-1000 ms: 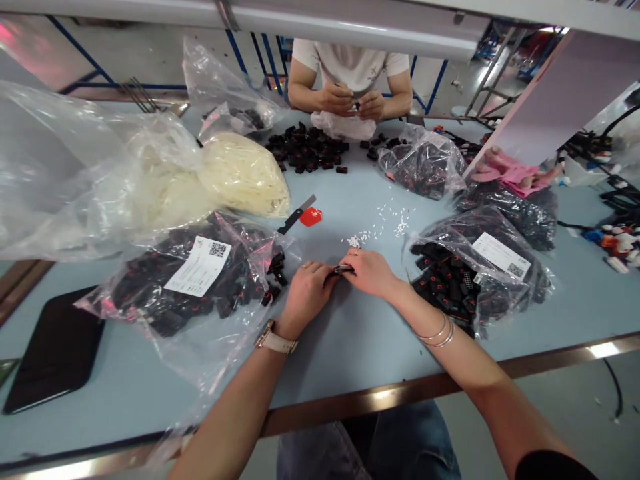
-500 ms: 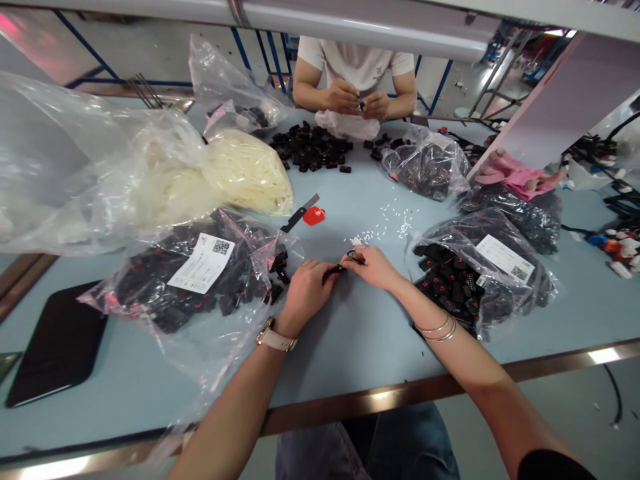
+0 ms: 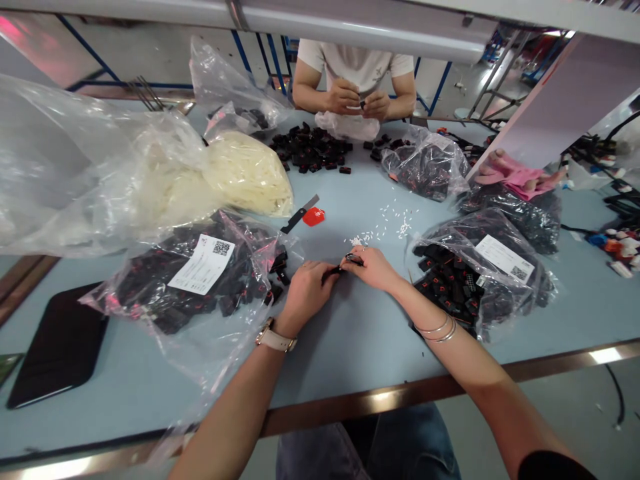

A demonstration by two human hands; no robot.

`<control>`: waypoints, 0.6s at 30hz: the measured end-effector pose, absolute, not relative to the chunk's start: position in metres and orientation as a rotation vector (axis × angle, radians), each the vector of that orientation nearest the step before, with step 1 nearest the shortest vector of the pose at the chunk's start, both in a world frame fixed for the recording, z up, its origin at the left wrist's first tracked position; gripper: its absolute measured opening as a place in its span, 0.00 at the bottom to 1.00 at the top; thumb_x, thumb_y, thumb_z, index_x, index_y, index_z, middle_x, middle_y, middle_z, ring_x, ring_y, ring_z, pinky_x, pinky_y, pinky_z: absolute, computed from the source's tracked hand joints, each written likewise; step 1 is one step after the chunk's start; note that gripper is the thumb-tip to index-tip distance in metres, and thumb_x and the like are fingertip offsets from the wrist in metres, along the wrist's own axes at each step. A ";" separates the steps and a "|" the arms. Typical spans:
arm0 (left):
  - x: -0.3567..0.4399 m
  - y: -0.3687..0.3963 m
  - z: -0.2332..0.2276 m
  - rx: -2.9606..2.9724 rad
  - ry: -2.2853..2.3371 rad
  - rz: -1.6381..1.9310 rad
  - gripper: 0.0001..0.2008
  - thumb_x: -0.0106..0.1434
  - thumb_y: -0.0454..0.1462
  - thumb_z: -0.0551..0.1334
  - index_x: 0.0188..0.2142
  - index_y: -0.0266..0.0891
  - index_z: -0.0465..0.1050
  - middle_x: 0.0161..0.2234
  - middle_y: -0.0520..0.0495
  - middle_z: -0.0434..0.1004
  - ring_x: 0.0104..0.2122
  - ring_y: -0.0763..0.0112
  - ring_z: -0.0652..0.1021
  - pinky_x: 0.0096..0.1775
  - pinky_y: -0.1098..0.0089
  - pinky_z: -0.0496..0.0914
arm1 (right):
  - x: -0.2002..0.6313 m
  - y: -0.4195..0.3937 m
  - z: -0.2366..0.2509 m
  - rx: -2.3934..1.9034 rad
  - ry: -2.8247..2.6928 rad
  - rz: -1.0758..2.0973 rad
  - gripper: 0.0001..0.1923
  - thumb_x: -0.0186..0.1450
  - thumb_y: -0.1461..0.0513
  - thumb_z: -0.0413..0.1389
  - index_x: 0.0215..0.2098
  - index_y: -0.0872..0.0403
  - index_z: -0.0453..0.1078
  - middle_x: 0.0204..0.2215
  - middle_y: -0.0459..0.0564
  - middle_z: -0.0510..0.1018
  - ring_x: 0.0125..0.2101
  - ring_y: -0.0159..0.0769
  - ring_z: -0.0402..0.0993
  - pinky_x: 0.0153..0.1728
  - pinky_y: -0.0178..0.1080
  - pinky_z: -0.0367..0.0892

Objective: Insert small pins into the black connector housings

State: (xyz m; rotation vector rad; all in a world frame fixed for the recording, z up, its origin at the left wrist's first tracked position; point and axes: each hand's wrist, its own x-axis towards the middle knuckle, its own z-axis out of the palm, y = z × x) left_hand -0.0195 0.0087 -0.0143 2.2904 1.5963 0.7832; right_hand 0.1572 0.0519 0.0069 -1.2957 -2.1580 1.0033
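My left hand [image 3: 309, 288] is closed around a small black connector housing [image 3: 331, 271], mostly covered by its fingers. Pinched in my right hand [image 3: 374, 268] is a slim dark tool [image 3: 355, 259], its tip meeting the connector housing; its exact kind is too small to make out. Just beyond my fingers lie small white pegs [image 3: 356, 240], scattered over the table. To the left, black connectors spill from a clear bag [image 3: 200, 263] with a white label. At the right, another labelled bag [image 3: 515, 267] opens onto more black connectors [image 3: 450, 287].
A utility knife [image 3: 300, 213] lies beside a red piece [image 3: 314, 216]. Farther back are a pile of black connectors [image 3: 315, 148] and a bag of cream-coloured parts [image 3: 250, 173]. Opposite, a person [image 3: 357, 80] handles a small dark part. A black phone-like slab [image 3: 60, 343] rests at left.
My hands stay in nearly the same place, the right fingers shifting slightly around the dark tool. Across the table, the other person's hands have moved a little.
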 end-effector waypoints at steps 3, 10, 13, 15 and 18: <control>-0.020 0.009 -0.015 2.303 1.594 0.769 0.06 0.60 0.34 0.59 0.35 0.39 0.75 0.30 0.46 0.78 0.33 0.63 0.76 0.37 0.65 0.70 | 0.157 0.051 0.007 -1.281 -2.193 0.967 0.08 0.63 0.60 0.56 0.29 0.55 0.73 0.28 0.46 0.74 0.31 0.31 0.68 0.34 0.33 0.58; -0.021 0.009 -0.017 2.331 1.581 0.786 0.06 0.60 0.34 0.59 0.34 0.40 0.75 0.31 0.45 0.78 0.33 0.62 0.76 0.37 0.64 0.70 | 0.154 0.049 0.012 -1.331 -2.240 0.912 0.10 0.62 0.60 0.55 0.24 0.55 0.69 0.23 0.45 0.69 0.27 0.29 0.64 0.31 0.33 0.56; -0.022 0.010 -0.018 2.342 1.568 0.782 0.06 0.61 0.34 0.58 0.35 0.40 0.74 0.31 0.45 0.78 0.33 0.62 0.76 0.37 0.64 0.70 | 0.152 0.049 0.010 -1.378 -2.186 0.912 0.09 0.60 0.61 0.57 0.24 0.55 0.68 0.23 0.44 0.68 0.25 0.28 0.62 0.30 0.33 0.55; -0.022 0.010 -0.018 2.348 1.563 0.782 0.07 0.61 0.34 0.58 0.35 0.39 0.74 0.31 0.45 0.78 0.33 0.61 0.76 0.37 0.64 0.70 | 0.152 0.049 0.009 -1.392 -2.120 0.960 0.08 0.58 0.60 0.58 0.25 0.55 0.68 0.23 0.42 0.69 0.24 0.27 0.61 0.29 0.32 0.55; -0.022 0.010 -0.017 2.357 1.555 0.774 0.07 0.61 0.34 0.57 0.35 0.38 0.74 0.31 0.45 0.78 0.33 0.61 0.76 0.37 0.64 0.69 | 0.153 0.049 0.008 -1.367 -2.067 1.043 0.07 0.58 0.60 0.59 0.25 0.55 0.69 0.22 0.41 0.70 0.23 0.26 0.61 0.28 0.32 0.55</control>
